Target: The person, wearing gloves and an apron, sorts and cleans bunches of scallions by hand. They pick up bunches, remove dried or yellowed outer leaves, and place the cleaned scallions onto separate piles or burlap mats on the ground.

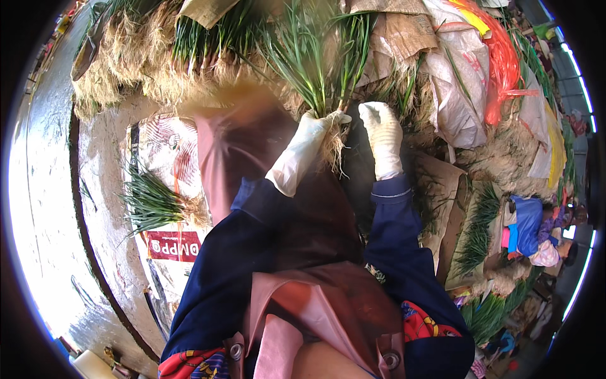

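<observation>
In my left hand, wearing a white glove, is a small bunch of green onions. The fingers wrap round the stems just above the roots. Long green leaves fan upward, and pale stringy roots hang below the grip. My right hand, also in a white glove, is just to the right of the bunch, apart from it. Its fingers are curled closed; whether anything small is between them is hidden. The bunch is above my brown apron.
Piles of rooted green onions line the far side, partly under sacking. A tied bunch lies on a printed sack at left. Red plastic and white sacks are at right. A person in blue is farther right.
</observation>
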`<state>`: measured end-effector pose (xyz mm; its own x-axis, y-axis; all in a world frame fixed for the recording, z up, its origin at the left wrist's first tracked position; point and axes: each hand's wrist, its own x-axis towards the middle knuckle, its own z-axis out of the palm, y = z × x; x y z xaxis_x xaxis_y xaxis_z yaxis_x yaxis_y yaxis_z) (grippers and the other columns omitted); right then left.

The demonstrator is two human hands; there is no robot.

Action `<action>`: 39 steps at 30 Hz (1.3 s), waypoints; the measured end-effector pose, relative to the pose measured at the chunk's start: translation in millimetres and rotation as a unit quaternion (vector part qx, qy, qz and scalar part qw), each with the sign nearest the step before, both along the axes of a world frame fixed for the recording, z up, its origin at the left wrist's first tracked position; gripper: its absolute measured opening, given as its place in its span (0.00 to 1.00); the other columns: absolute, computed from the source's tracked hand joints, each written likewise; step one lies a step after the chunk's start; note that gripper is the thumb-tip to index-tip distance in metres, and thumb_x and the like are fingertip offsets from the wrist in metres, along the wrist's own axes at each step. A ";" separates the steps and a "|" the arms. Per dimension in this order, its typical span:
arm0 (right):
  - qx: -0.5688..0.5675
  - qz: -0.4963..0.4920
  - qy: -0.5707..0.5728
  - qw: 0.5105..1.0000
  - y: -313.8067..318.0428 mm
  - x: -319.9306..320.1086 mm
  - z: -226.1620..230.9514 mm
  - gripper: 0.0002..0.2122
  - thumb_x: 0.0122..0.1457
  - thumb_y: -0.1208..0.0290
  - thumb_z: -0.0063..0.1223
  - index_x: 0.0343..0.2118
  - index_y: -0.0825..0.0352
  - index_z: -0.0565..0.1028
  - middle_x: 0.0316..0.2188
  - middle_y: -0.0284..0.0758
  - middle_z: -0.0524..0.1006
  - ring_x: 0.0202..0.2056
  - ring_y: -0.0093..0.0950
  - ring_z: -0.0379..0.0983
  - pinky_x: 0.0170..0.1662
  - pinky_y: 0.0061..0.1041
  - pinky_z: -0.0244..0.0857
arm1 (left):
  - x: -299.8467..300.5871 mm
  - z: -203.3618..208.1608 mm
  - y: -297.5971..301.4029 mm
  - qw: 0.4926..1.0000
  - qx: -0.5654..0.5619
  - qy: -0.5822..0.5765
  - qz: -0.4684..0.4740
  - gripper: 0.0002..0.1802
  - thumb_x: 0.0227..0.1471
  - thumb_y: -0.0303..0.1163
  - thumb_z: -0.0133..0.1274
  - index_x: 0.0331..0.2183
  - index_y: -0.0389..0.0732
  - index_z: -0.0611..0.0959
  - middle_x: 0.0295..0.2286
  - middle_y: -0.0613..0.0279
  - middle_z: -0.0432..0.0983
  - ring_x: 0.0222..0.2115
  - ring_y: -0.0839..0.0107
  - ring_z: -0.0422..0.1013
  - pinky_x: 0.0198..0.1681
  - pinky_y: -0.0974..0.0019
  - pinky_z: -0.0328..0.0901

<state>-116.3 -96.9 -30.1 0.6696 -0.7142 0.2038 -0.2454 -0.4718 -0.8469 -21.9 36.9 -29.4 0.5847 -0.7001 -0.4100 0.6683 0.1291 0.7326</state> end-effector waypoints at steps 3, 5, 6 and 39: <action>-0.132 0.045 0.080 0.987 13.8 15.0 23.6 0.22 0.46 0.57 0.61 0.43 0.58 0.71 0.25 0.31 0.72 0.22 0.26 0.69 0.28 0.25 0.66 | -6.6 9.6 1.8 0.999 0.007 0.018 0.049 0.08 0.50 0.28 0.53 0.33 0.33 0.78 0.17 0.65 0.71 0.16 0.76 0.66 0.19 0.72 0.64; -0.145 0.133 0.075 0.977 7.1 26.0 15.5 0.18 0.46 0.59 0.61 0.39 0.60 0.74 0.25 0.31 0.71 0.24 0.26 0.68 0.30 0.25 0.65 | -9.4 10.2 -0.3 0.997 0.003 0.030 0.078 0.07 0.51 0.27 0.51 0.33 0.33 0.77 0.18 0.62 0.72 0.16 0.74 0.66 0.19 0.70 0.65; -0.144 0.172 0.083 0.971 0.1 27.5 15.7 0.16 0.46 0.60 0.61 0.37 0.61 0.75 0.25 0.32 0.71 0.25 0.26 0.69 0.31 0.24 0.64 | -8.1 6.0 -0.2 0.998 0.000 0.027 0.060 0.07 0.51 0.27 0.51 0.33 0.33 0.77 0.19 0.60 0.73 0.17 0.74 0.67 0.20 0.70 0.65; 0.211 0.056 -0.059 0.974 -20.6 36.5 13.8 0.08 0.58 0.72 0.46 0.38 0.65 0.74 0.22 0.25 0.70 0.23 0.15 0.63 0.28 0.15 0.58 | 14.2 -19.2 21.6 0.991 -0.128 0.026 -0.013 0.14 0.52 0.27 0.50 0.42 0.33 0.75 0.29 0.61 0.75 0.29 0.71 0.71 0.32 0.72 0.66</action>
